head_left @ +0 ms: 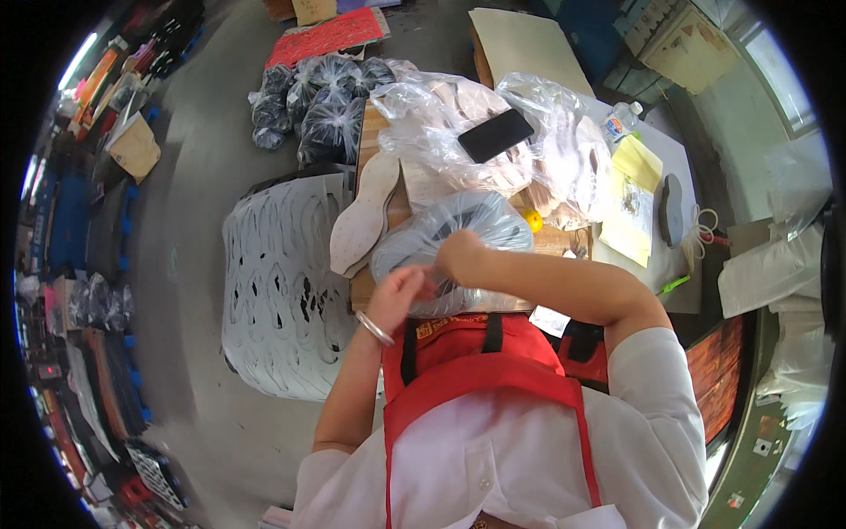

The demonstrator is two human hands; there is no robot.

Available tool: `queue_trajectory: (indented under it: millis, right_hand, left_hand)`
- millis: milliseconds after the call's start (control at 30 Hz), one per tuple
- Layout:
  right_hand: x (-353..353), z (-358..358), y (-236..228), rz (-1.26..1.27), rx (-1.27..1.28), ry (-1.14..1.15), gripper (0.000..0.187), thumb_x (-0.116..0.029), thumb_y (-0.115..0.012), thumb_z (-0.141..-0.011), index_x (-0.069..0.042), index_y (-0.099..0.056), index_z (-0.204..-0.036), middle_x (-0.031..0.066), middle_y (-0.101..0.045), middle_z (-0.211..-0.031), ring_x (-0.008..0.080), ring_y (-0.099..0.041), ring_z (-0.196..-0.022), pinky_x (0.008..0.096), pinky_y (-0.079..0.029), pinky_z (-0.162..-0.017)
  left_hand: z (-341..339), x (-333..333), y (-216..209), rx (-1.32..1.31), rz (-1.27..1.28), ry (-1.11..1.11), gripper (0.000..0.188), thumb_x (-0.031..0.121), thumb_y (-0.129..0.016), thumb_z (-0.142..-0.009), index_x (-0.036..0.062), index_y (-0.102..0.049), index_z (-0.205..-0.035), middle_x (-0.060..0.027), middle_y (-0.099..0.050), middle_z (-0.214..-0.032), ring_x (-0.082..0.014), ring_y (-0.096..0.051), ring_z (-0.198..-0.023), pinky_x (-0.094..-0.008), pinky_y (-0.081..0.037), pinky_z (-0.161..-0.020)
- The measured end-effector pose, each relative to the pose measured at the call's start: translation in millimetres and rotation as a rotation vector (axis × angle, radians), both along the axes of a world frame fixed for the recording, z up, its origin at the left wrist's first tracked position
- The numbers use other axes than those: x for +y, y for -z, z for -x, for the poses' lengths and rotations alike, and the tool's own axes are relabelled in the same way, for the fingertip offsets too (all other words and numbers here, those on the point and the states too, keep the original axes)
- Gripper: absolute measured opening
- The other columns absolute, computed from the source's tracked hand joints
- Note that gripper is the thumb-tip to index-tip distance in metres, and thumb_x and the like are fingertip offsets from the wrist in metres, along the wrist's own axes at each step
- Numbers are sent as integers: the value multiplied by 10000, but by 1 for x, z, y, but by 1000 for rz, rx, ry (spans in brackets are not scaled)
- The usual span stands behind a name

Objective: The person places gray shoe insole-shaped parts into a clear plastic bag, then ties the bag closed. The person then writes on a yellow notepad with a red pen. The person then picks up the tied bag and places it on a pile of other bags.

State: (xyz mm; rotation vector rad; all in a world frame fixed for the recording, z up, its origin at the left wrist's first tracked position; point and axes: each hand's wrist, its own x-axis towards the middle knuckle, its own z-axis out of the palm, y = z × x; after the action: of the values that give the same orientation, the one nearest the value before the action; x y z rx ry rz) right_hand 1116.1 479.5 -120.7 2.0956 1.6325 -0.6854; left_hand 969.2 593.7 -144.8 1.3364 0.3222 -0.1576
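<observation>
A clear plastic bag with dark grey contents sits on the wooden table right in front of me. My right hand is closed around the bag's gathered mouth. Beside it, lower and to the left, my left hand pinches the same gathered plastic; its fingertips are slightly blurred. A bangle circles my left wrist. Left of the bag lie pale, speckled insoles. Behind it, clear bags of pale insoles are heaped, with a black phone on top. What exactly fills the bag is hard to make out.
A small yellow-orange fruit lies right of the bag. Yellow papers, a dark sole and a bottle are on the right. On the left stand a pile of white cut-out sheets and knotted bags of dark items.
</observation>
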Motion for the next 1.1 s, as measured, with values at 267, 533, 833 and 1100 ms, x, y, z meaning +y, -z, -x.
queue_trajectory:
  millis: [267,533,833,1100]
  right_hand:
    - [-15,42,51,-262,-487,-208,255,-199,-550,-864,-30,-701,-979,144,-672,-999,246,-645,-970,478,-510,-773]
    - [-25,51,55,-166,-360,69,278,-229,-545,-863,-122,-715,-1055,125,-626,-1177,345,-516,-1156,536,-385,-943]
    - [-42,44,26,-490,-391,100,227,-222,-545,-818,-93,-726,-866,118,-643,-994,300,-538,-1025,429,-407,-867]
    - [-71,-27,22,-729,733,683,276,-229,-697,-711,24,-655,-814,174,-652,-824,315,-629,-798,374,-493,-734]
  left_hand:
    - [-131,-23,-28,-322,-436,604,456,219,-686,-838,-3,-567,-1219,-110,-663,-1012,-171,-638,-848,-289,-508,-807]
    - [-188,-83,-34,-195,-717,992,376,311,-757,-770,3,-661,-964,-94,-673,-827,-168,-603,-749,-296,-493,-695]
    - [-170,15,25,228,102,92,140,122,-604,-910,43,-601,-1025,-60,-650,-904,-145,-618,-770,-269,-492,-604]
    - [-60,8,21,-491,-978,-35,79,32,-684,-712,24,-634,-772,-67,-607,-928,-254,-570,-975,-353,-469,-805]
